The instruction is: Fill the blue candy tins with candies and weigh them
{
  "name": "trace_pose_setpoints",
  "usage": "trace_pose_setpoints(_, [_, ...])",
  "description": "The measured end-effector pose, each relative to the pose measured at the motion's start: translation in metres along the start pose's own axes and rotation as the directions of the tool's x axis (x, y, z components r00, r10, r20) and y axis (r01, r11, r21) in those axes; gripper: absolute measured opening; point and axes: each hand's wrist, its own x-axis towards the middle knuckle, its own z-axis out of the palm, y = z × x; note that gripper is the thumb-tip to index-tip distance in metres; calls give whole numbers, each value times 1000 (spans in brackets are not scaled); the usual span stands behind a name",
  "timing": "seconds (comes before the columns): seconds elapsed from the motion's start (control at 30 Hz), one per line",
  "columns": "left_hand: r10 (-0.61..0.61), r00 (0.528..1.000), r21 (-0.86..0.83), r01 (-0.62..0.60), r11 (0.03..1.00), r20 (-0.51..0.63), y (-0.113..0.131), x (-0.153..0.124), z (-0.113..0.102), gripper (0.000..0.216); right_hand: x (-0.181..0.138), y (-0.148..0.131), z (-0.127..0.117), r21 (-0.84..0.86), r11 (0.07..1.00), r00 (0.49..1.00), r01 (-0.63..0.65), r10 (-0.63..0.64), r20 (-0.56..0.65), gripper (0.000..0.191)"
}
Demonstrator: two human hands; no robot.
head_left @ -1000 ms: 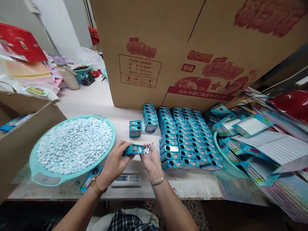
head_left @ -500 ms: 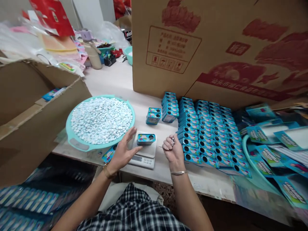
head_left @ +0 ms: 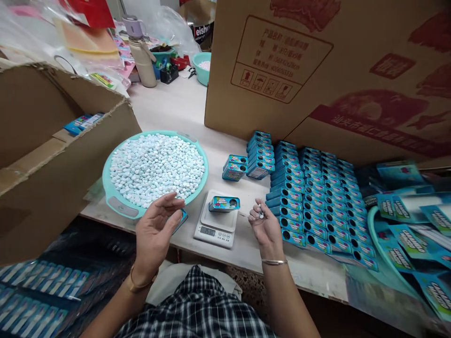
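Note:
A small blue candy box (head_left: pixel 220 204) with a round dark opening lies on the white digital scale (head_left: pixel 213 237). The scale's display is lit, but its digits are hard to read. To the left, my left hand (head_left: pixel 155 234) hovers empty, thumb and fingers apart, by the near rim of a turquoise basin (head_left: pixel 108 188) full of white candies (head_left: pixel 155 164). Partly behind that hand, another blue box (head_left: pixel 181 218) lies on the table. On the scale's right, my right hand (head_left: pixel 267 230) is palm up, its curled fingers holding a few white candies (head_left: pixel 261 214).
Rows of blue boxes (head_left: pixel 317 202) stand right, with two boxes (head_left: pixel 235 170) apart from them. A large carton (head_left: pixel 260 108) rises behind. An open carton (head_left: pixel 70 164) is at left. Flattened packaging fills a turquoise tub (head_left: pixel 374 230) far right. A flask (head_left: pixel 145 63) stands at back.
My left hand has moved left, away from the scale and toward the basin's near rim. My right hand stays beside the scale with its candies. The view has shifted slightly.

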Motion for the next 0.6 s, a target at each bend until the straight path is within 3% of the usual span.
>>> trace_pose_setpoints(0.3, [3,990,86,-15,996,139,-8,-4,7,41,-1,-3,8,-9,999,998,-42,43,51,13])
trace_pose_setpoints(0.43, [115,938,274,-210,938,326,-13,-1,24,49,-3,-1,9,-82,996,997,20,-14,72,16])
trace_pose_setpoints(0.6, [215,832,416,-459,785,512,-20,8,52,57,-16,-4,32,-377,896,961,237,-159,226,22])
